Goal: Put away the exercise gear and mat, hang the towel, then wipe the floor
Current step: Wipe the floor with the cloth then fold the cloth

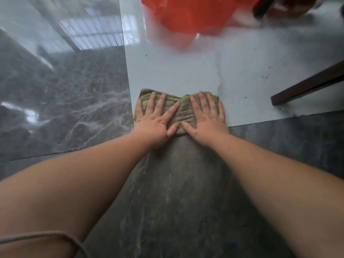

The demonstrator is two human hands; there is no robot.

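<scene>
Left hand (156, 116) and right hand (205, 116) lie flat, fingers spread, pressing the olive cleaning cloth (183, 113) at frame centre on the pale floor tile (186, 71) (two palms spread the wiping pressure evenly).

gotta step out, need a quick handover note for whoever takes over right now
Left hand: flat, fingers spread, pressing on the cloth.
Right hand: the same, beside it.
Cloth: on the pale floor tile, near edge over the dark tile.
Done: no gear, mat or towel in view; wiping is under way.
Left: wipe the marked area near the furniture leg and red bag.
</scene>
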